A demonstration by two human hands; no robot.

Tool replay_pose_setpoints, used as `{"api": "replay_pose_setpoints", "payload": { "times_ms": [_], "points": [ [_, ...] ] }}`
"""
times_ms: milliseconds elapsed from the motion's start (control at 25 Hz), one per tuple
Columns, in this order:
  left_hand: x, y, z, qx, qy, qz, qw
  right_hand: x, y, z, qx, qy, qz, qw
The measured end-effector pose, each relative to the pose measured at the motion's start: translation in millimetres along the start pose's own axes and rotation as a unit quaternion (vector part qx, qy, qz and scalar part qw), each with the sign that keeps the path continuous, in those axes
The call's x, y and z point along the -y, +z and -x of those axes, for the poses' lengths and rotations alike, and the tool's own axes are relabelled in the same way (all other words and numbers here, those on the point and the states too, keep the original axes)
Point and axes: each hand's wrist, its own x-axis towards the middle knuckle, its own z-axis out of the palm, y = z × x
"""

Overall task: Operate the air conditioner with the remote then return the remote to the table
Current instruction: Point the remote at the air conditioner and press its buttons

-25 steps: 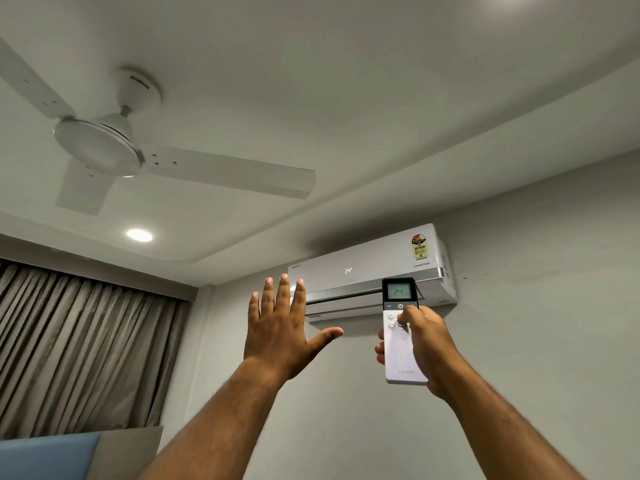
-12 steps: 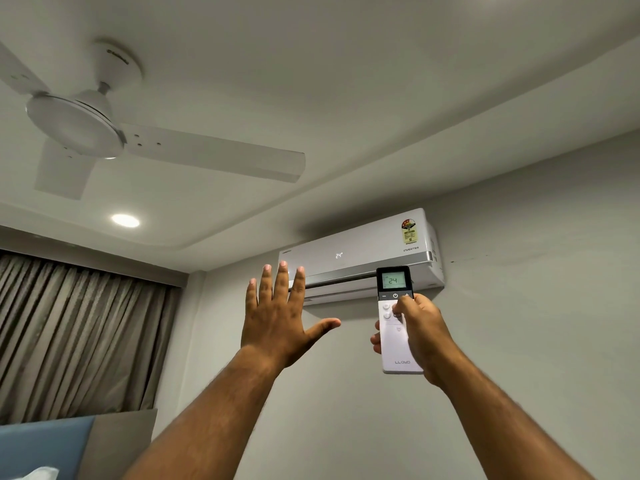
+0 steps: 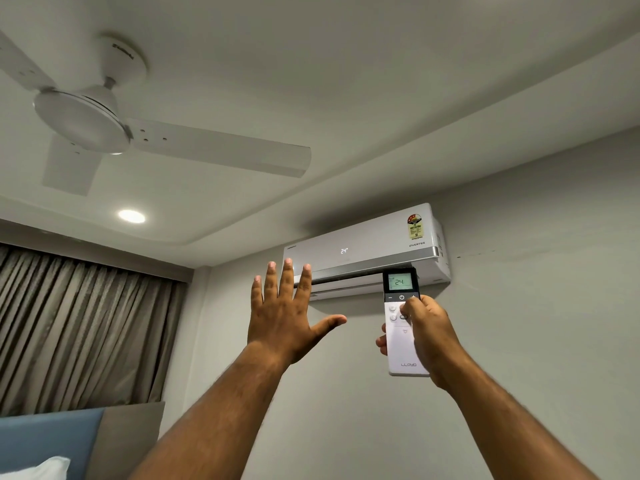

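Note:
A white wall-mounted air conditioner (image 3: 367, 249) hangs high on the grey wall, and its front shows 24. My right hand (image 3: 431, 336) is raised below it and grips a white remote (image 3: 398, 344). The remote's dark top screen reads 24, and my thumb rests on the buttons just under the screen. My left hand (image 3: 284, 313) is held up beside it, palm toward the unit, fingers spread, holding nothing. Its fingertips overlap the unit's left lower edge in view. No table is in sight.
A white ceiling fan (image 3: 93, 123) hangs at the upper left, with a round ceiling light (image 3: 131, 216) lit beyond it. Grey curtains (image 3: 76, 330) cover the left wall. A blue-and-grey headboard (image 3: 55, 441) and a white pillow corner (image 3: 38, 469) show at the bottom left.
The view has tilted, so the unit and both hands sit a little lower in frame than half a second ago. Both hands keep their poses; the remote stays gripped.

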Motion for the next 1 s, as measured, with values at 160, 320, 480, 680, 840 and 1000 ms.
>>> {"api": "replay_pose_setpoints", "payload": {
  "times_ms": [160, 320, 480, 680, 840, 1000],
  "points": [
    [3, 1, -1, 0.002, 0.001, -0.004, 1.0, -6, 0, 0, -0.002, 0.004, 0.005, 1.0],
    [3, 1, -3, 0.002, 0.002, -0.001, 1.0, -10, 0, 0, -0.002, 0.008, 0.007, 1.0],
    [3, 4, -2, 0.004, 0.002, 0.0, 1.0, -13, 1, 0, -0.001, 0.012, 0.01, 1.0],
    [5, 7, -1, 0.002, -0.005, -0.001, 1.0, -16, 1, 0, -0.003, 0.017, 0.011, 1.0],
    [5, 8, 2, 0.004, -0.003, -0.001, 1.0, -15, 2, -1, -0.004, 0.017, 0.008, 1.0],
    [5, 8, 2, 0.011, 0.0, -0.001, 1.0, -13, 2, -1, -0.005, 0.013, 0.0, 1.0]
  ]
}}
